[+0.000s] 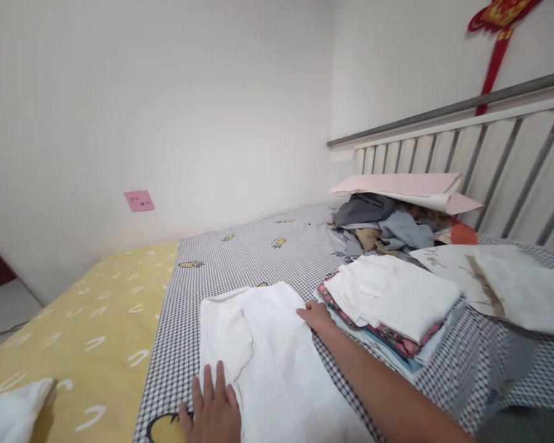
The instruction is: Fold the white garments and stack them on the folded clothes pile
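Observation:
A white cloth [272, 357] lies spread on the black-and-white checked bed sheet [258, 252]. My left hand [212, 409] rests flat on the near left edge of the cloth, fingers stretched out and open. My right hand [316, 317] reaches across to the cloth's far right edge, fingers curled on the fabric there. Whether it grips the edge or only presses it I cannot make out. Just right of that hand sits a stack of folded cloths [390, 307], white on top with a floral one beneath.
A loose heap of grey and tan clothes [378, 224] lies by the metal headboard [489, 154], under pink and white sheets [406, 184]. Pale cloths [502, 283] lie at right. A yellow cover [74, 332] spreads at left, with a white cloth [9, 412] on it. A pink note [139, 200] is on the wall.

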{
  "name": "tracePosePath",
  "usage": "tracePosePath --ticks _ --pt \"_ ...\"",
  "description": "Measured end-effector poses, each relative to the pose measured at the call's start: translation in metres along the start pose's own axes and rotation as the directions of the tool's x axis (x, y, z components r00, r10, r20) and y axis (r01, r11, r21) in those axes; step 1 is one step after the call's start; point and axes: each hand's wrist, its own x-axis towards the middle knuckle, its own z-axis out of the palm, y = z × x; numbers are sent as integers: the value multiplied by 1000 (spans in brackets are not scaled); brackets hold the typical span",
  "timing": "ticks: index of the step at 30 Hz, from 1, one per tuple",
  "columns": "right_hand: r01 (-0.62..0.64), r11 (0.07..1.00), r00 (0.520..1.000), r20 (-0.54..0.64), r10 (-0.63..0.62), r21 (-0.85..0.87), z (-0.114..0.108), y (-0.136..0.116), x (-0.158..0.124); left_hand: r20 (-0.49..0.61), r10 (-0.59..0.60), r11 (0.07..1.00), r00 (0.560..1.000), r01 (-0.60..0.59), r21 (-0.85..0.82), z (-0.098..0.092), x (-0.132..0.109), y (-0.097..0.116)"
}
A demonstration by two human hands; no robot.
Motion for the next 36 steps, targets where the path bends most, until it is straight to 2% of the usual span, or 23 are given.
tracePosePath --ticks 3,7,11,14,17,20,22,24,27,30,32,34,36 --pt "-52 998 999 -4 52 32 4 -15 6 -9 -1 999 1000 1 36 -9 -1 2" --pt "-10 999 1000 -15 10 41 4 -40 7 44 15 997 999 -18 69 -30 0 8" --pt "139 990 990 -33 -140 -34 11 -72 -12 51 2 999 999 -4 53 -39 1 12" --pt "323 943 945 88 -316 -81 26 -88 -40 33 -18 999 999 17 30 -37 0 12" --pt "455 885 875 229 -426 -95 39 -92 -63 37 -28 1000 999 27 9 -35 0 12" --pt "505 862 834 286 -472 -52 39 -88 -73 28 -31 1000 999 31 -4 -34 -1 12" --pt "514 855 815 268 -514 76 32 -80 -75 18 -32 999 999 32 -12 -34 -2 12" --pt "528 815 803 170 -571 238 20 -67 -75 21 -38 999 999 38 -21 -33 -2 13" --pt "562 770 815 -44 -578 302 -1 -42 -70 43 -48 998 998 49 -31 -33 -1 14" --pt "506 848 862 -134 -489 158 -17 -26 -59 60 -45 998 997 47 -32 -35 0 13" --pt "430 902 898 -112 -425 23 -18 -28 -52 66 -33 999 997 35 -28 -36 -1 12" --pt "387 915 919 -38 -393 -115 -7 -41 -50 68 -18 999 998 20 -25 -37 -1 11" --pt "433 878 901 107 -419 -206 14 -57 -56 64 -16 999 998 18 -32 -38 -1 11"
